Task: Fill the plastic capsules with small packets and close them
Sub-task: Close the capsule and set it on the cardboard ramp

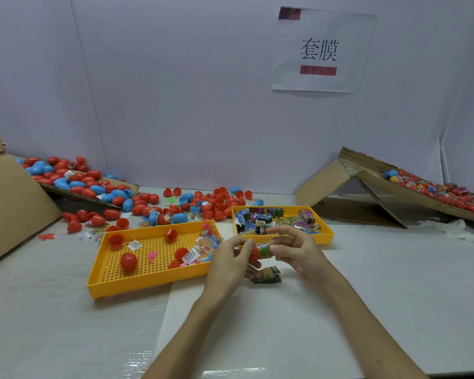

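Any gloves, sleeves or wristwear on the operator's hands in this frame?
None. Left hand and right hand are ungloved, with no rings visible. Left forearm and right forearm are bare to the frame's lower edge: no sleeves, watch, bands or markings show.

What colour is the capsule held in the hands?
The capsule is red, with a mostly green printed wrap on one end; the head view shows it.

Perforated tray [104,272] lies left of packet tray [326,228].
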Tool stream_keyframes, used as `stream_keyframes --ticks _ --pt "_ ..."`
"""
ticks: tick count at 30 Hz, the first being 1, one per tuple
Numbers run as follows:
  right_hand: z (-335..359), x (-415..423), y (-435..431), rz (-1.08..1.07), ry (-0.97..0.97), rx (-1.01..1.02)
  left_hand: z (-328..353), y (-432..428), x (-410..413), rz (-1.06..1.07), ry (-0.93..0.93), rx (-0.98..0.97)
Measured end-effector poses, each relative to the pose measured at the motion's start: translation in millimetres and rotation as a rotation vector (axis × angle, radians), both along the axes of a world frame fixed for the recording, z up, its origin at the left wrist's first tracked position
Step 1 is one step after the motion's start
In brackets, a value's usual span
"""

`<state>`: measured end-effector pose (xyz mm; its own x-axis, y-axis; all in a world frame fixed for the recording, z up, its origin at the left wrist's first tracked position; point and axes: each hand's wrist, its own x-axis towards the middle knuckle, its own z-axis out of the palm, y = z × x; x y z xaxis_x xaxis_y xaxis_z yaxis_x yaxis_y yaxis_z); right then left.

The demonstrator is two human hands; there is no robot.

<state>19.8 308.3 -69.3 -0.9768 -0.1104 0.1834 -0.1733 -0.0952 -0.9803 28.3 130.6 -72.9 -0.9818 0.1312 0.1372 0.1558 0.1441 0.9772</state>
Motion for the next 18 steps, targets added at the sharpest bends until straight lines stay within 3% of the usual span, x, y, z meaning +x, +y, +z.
stream_keyframes --ticks 18 --pt "1.7 1.0 0.7 0.011 -0.009 0.019 -0.5 -0.4 2.3 0.071 0.115 -0.052"
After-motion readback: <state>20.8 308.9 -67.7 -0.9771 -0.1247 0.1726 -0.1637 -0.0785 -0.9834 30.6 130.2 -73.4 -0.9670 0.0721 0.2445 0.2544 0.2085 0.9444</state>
